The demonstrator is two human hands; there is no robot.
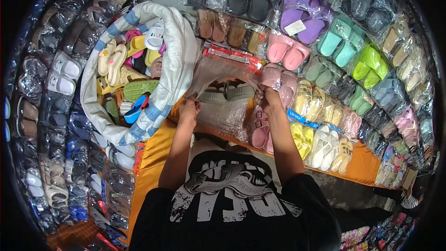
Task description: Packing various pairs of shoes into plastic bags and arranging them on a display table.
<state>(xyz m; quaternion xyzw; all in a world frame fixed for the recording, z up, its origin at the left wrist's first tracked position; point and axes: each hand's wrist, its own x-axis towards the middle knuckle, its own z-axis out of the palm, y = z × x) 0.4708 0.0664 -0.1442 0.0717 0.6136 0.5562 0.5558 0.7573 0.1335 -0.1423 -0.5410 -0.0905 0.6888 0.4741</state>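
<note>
A pair of grey-green sandals (239, 93) lies inside or under a clear plastic bag (223, 120) in front of my body. Pinched in the fingers of my left hand (190, 107) is the bag's left edge, beside the sandals. My right hand (266, 97) grips the opposite edge, close to a pair of mauve slides (278, 78). Between the two hands the film is stretched wide, and its lower part hangs wrinkled toward me. Just beyond it are red-and-clear plastic packets (233, 57). Pink buckled sandals (260, 131) rest below my right wrist.
On the left stands a white-and-blue woven sack (181, 52), its rim rolled down, filled with loose colourful clogs and slides. Rows of plastic-wrapped footwear curve around, including purple sandals (303, 14) and white slides (62, 73). Orange cloth (153, 167) covers the stall's edge. Someone's striped shoe (409, 201) shows far right.
</note>
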